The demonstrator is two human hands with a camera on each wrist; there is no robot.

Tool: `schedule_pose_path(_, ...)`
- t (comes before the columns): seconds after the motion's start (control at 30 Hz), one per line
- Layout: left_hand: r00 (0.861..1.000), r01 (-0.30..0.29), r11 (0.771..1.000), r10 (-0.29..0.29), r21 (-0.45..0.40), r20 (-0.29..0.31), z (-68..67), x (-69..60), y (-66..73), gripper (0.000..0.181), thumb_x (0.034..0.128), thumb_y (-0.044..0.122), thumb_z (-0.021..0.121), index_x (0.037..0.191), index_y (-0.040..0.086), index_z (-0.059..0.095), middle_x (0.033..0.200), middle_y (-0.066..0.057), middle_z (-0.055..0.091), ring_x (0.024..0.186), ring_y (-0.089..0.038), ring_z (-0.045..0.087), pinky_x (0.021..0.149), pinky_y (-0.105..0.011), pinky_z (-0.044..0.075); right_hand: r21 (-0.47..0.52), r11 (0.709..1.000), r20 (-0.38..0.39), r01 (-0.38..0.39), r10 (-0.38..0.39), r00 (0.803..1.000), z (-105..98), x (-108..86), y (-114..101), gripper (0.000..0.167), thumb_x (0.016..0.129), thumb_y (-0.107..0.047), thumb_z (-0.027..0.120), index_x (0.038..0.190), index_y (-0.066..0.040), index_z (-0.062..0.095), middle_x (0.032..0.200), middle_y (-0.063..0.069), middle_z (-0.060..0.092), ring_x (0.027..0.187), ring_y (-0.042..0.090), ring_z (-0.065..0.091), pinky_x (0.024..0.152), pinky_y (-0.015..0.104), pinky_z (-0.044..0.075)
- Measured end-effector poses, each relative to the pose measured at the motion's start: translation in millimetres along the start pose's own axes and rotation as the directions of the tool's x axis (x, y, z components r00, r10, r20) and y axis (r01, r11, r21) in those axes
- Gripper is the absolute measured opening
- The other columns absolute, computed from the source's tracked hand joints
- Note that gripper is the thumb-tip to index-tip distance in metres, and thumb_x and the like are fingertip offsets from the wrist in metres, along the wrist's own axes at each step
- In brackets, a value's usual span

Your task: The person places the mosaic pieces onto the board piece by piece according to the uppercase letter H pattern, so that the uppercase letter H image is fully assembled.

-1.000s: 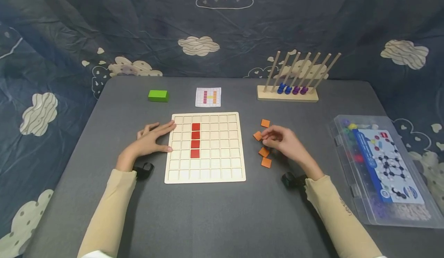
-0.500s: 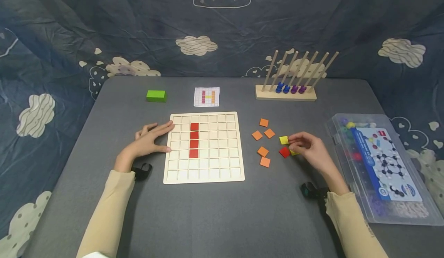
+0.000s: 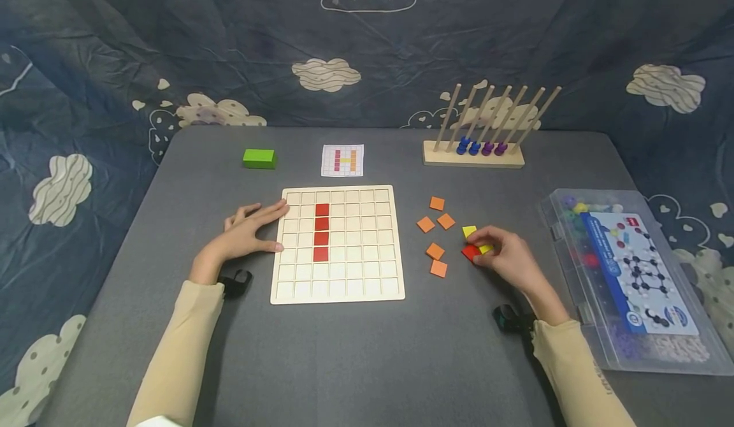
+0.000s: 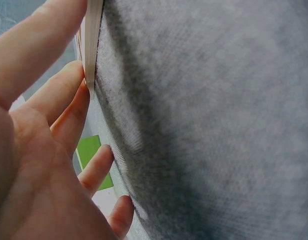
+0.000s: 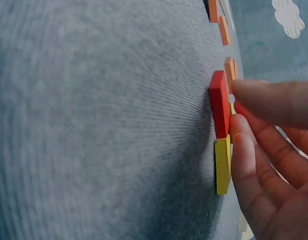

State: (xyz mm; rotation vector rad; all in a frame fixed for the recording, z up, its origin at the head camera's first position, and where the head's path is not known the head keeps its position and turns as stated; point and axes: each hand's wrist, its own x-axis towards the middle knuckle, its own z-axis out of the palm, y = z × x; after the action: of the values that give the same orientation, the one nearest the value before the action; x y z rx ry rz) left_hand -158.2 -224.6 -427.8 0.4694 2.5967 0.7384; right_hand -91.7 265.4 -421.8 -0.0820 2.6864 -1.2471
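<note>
My left hand [image 3: 241, 236] has its fingers spread, with fingertips and thumb touching the left edge of a pale gridded board [image 3: 367, 290]. In the left wrist view the left hand [image 4: 54, 150] is beside the board's edge [image 4: 93, 50]. A column of several red tiles [image 3: 322, 238] lies in the board. Right of it, my right hand [image 3: 507, 258] has thumb and fingers around a loose red tile [image 3: 469, 252], between two yellow tiles [image 3: 469, 231]. The right wrist view shows the right hand [image 5: 274, 160] pinching the red tile [image 5: 220, 105], above a yellow tile [image 5: 222, 167].
Several orange tiles [image 3: 438, 268] lie between board and right hand. Behind are a green block [image 3: 259, 159], a pattern card [image 3: 342, 160] and a wooden peg stand [image 3: 473, 159] with blue and purple beads. A clear plastic case [image 3: 608, 350] stands far right.
My right hand has moved right from the orange tiles, uncovering another orange one, then slightly left and down from the yellow tiles onto the loose red tile. My left hand has stayed on the board's edge.
</note>
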Motion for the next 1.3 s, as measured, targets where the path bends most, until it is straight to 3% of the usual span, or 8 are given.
schedule_pose_path(0.27, 1.0, 0.007, 1.0, -0.007, 0.0, 0.002, 0.2, 0.3, 0.2, 0.092, 0.0798, 0.041, 0.076, 0.152, 0.015, 0.026, 0.159, -0.006, 0.017, 0.14, -0.042, 0.003, 0.098, -0.062, 0.004, -0.107, 0.994, -0.031, 0.022, -0.025, 0.999, 6.6, 3.0, -2.3, 0.031, 0.075, 0.013, 0.07, 0.104, 0.0, 0.067, 0.103, 0.019, 0.064, 0.079, 0.026, 0.051, 0.066, 0.036, 0.039)
schedule_pose_path(0.87, 1.0, -0.006, 1.0, 0.006, -0.01, -0.003, 0.6, -0.2, 0.8, 0.091, 0.08, 0.039, 0.076, 0.152, 0.014, 0.027, 0.158, -0.008, 0.018, 0.14, -0.043, 0.003, 0.097, -0.062, 0.004, -0.129, 0.991, -0.035, 0.042, -0.046, 0.998, 9.0, 6.5, -8.3, 0.023, 0.072, 0.012, 0.073, 0.089, -0.002, 0.067, 0.08, 0.009, 0.057, 0.073, 0.022, 0.05, 0.065, 0.034, 0.039)
schedule_pose_path(1.03, 1.0, -0.005, 1.0, 0.005, -0.006, 0.001, 1.1, -0.3, -0.4, 0.091, 0.0802, 0.04, 0.076, 0.152, 0.014, 0.026, 0.158, -0.007, 0.017, 0.14, -0.043, 0.003, 0.097, -0.062, 0.004, -0.053, 0.998, 0.004, 0.042, -0.041, 0.999, 10.2, 10.0, -11.8, 0.015, 0.079, 0.007, 0.071, 0.091, 0.0, 0.067, 0.078, 0.008, 0.061, 0.069, 0.02, 0.054, 0.06, 0.029, 0.044)
schedule_pose_path(1.17, 1.0, -0.011, 1.0, 0.011, -0.001, 0.003, 0.6, 0.1, -0.6, 0.091, 0.0804, 0.039, 0.076, 0.152, 0.014, 0.026, 0.158, -0.007, 0.016, 0.14, -0.043, 0.003, 0.097, -0.062, 0.005, 0.092, 0.995, 0.076, 0.038, -0.045, 0.996, 13.6, 13.6, -21.0, 0.013, 0.083, 0.004, 0.07, 0.095, 0.004, 0.066, 0.082, 0.011, 0.064, 0.069, 0.017, 0.058, 0.06, 0.029, 0.047)
schedule_pose_path(1.3, 1.0, -0.018, 1.0, 0.018, 0.003, 0.002, 0.4, 1.1, -0.6, 0.091, 0.0804, 0.039, 0.075, 0.152, 0.013, 0.026, 0.158, -0.008, 0.017, 0.14, -0.044, 0.003, 0.096, -0.062, 0.007, 0.226, 0.974, 0.152, 0.031, -0.067, 0.986, 22.7, 19.7, -36.9, 0.014, 0.086, 0.002, 0.068, 0.098, 0.009, 0.063, 0.083, 0.013, 0.064, 0.071, 0.015, 0.059, 0.063, 0.029, 0.048)
